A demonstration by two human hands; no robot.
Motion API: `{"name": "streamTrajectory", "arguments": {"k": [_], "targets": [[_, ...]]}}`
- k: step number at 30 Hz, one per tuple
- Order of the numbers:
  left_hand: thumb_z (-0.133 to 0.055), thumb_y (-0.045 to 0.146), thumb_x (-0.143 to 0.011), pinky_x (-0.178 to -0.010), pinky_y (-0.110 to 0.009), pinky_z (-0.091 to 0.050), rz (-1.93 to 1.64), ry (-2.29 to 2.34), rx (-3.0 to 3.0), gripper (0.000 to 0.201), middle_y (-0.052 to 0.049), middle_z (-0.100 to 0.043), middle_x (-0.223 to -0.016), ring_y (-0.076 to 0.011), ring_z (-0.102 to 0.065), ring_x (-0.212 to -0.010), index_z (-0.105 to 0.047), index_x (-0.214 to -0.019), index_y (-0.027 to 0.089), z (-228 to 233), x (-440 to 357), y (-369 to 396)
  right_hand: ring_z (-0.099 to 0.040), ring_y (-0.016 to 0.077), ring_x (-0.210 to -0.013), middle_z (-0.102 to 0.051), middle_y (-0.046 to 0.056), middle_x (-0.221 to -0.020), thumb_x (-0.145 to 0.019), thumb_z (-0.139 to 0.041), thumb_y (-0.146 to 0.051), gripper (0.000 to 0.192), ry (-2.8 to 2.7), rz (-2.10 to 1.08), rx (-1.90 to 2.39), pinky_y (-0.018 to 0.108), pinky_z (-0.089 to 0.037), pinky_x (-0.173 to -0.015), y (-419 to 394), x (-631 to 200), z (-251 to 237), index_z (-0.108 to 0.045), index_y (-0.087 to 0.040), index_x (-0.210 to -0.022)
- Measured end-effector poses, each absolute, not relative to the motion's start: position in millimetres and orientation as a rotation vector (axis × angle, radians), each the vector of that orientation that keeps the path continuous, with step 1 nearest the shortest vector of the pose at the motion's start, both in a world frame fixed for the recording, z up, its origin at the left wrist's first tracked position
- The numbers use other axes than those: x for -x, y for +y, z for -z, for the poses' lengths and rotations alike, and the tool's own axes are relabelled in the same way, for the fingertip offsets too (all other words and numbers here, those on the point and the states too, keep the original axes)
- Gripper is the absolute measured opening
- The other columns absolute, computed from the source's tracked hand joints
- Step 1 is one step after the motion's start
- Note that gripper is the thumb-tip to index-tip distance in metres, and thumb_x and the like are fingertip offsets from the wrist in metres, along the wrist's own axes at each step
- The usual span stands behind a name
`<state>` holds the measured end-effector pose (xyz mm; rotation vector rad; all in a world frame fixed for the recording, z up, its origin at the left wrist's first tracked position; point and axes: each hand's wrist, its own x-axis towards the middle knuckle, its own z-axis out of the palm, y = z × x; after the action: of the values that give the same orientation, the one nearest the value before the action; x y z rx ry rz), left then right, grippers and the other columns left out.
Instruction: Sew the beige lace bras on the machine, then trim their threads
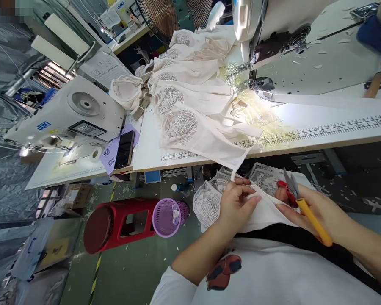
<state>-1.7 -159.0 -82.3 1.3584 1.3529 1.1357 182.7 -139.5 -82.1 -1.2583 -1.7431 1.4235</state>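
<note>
My left hand (238, 203) is closed, pinching the edge of a white bra piece (263, 216) over my lap. A narrow white strap runs from these fingers up to the bras on the table. My right hand (307, 212) is closed around a pair of scissors (291, 186), blades pointing up and away from the cloth. Red shows at the fingers, and a yellow handle (314, 222) lies across the hand; how the two parts join is hidden. Its fingertips also touch the white cloth. White lace pieces (206, 205) lie beneath and beyond my hands.
A row of white lace bras (184, 127) covers the table beside a sewing machine (257, 46). A ruler strip (336, 129) runs along the front edge. Leftward are another sewing machine (79, 110), a phone (125, 149), a red stool (123, 224) and a purple basket (167, 231).
</note>
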Motion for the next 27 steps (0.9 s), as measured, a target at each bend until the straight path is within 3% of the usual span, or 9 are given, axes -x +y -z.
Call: {"name": "streamTrajectory", "arguments": {"k": [14, 18, 21, 27], "targets": [[-0.056, 0.025, -0.077, -0.073, -0.030, -0.045, -0.956, 1.372, -1.433, 0.009, -0.005, -0.061, -0.082, -0.0161, -0.056, -0.077, -0.049, -0.074, 0.019, 71, 0, -164, -0.038, 0.0126, -0.049, -0.040, -0.005, -0.052, -0.060, -0.060, -0.033, 0.027, -1.804, -1.477, 1.598, 0.025, -0.033, -0.043, -125, -180, 92, -0.035, -0.024, -0.058], [-0.058, 0.028, -0.074, -0.062, -0.026, -0.041, -0.957, 1.466, -1.226, 0.014, -0.001, -0.054, -0.072, -0.0129, -0.050, -0.065, -0.047, -0.073, 0.019, 71, 2, -162, -0.045, 0.0142, -0.057, -0.048, -0.003, -0.063, -0.065, -0.065, -0.042, 0.027, -1.690, -1.653, 1.383, 0.028, -0.043, -0.053, -128, -188, 95, -0.048, -0.023, -0.072], [-0.063, 0.033, -0.071, -0.059, -0.023, -0.038, -1.037, 1.408, -0.999, 0.023, 0.002, -0.049, -0.068, -0.0105, -0.045, -0.062, -0.045, -0.071, 0.019, 72, 3, -158, -0.050, 0.0162, -0.060, -0.052, -0.002, -0.065, -0.063, -0.071, -0.045, 0.039, -1.602, -1.771, 1.235, 0.030, -0.048, -0.058, -132, -192, 94, -0.054, -0.021, -0.088], [-0.070, 0.035, -0.066, -0.058, -0.021, -0.036, -1.121, 1.330, -0.828, 0.030, 0.003, -0.049, -0.067, -0.0085, -0.044, -0.061, -0.045, -0.068, 0.018, 68, 1, -157, -0.053, 0.0165, -0.059, -0.056, 0.002, -0.067, -0.061, -0.071, -0.057, 0.041, -1.500, -1.592, 1.359, 0.030, -0.051, -0.055, -139, -187, 87, -0.054, -0.021, -0.069]]}}
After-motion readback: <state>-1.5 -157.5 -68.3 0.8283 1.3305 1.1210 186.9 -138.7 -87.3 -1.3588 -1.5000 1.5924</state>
